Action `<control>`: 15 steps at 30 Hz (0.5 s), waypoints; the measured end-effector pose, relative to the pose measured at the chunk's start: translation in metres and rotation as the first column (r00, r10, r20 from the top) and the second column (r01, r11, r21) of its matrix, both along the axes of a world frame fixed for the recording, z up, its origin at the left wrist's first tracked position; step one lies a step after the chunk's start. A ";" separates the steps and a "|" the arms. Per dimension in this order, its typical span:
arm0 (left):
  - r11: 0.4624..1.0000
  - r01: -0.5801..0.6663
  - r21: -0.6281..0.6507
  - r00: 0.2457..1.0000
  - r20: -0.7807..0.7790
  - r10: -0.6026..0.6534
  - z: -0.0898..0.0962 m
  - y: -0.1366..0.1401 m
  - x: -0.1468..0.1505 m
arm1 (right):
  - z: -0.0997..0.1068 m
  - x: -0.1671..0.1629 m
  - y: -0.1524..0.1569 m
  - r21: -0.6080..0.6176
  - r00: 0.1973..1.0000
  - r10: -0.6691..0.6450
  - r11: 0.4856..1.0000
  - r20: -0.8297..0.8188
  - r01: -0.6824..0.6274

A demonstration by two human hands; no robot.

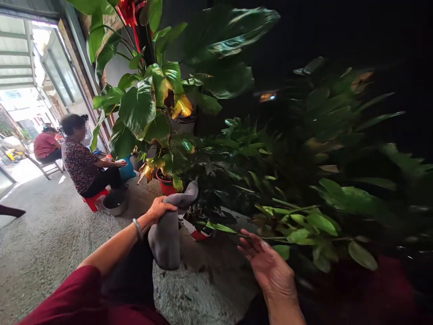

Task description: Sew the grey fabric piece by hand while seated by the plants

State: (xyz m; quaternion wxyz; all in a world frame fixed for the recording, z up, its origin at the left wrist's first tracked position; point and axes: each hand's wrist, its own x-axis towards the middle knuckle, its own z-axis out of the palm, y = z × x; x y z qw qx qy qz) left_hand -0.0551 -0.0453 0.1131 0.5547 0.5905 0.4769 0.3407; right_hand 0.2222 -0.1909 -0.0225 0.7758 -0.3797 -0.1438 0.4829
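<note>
My left hand (160, 209), with a bangle at its wrist, is closed around a grey sock (164, 243). Part of the sock hangs below the fingers, and another part sticks out to the upper right. Whether it is one sock or a pair, I cannot tell. To the right, my right hand (269, 266) is open, palm turned up and fingers apart, with nothing in it. Its fingertips are close to a leafy green stem (219, 227); contact is not clear.
Potted plants fill the middle and right, among them a big-leaved one in a red pot (165, 183). At left a person (79, 155) sits on a red stool (93, 200) beside a grey basin (115, 202). Another person (46, 143) sits farther off by the doorway.
</note>
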 end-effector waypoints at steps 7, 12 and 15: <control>0.958 -0.180 0.225 0.948 0.301 0.108 0.063 0.025 -0.006 | -0.009 0.005 0.002 -0.054 1.000 -0.002 0.999 0.017 0.003; 0.899 -0.131 0.419 0.988 0.125 0.086 0.037 0.013 0.020 | -0.009 0.002 0.004 -0.028 0.998 -0.009 1.000 0.057 0.011; 0.935 0.000 0.355 0.999 0.050 -0.019 0.007 -0.017 0.016 | -0.008 0.002 0.002 -0.029 0.999 -0.012 0.999 0.046 0.013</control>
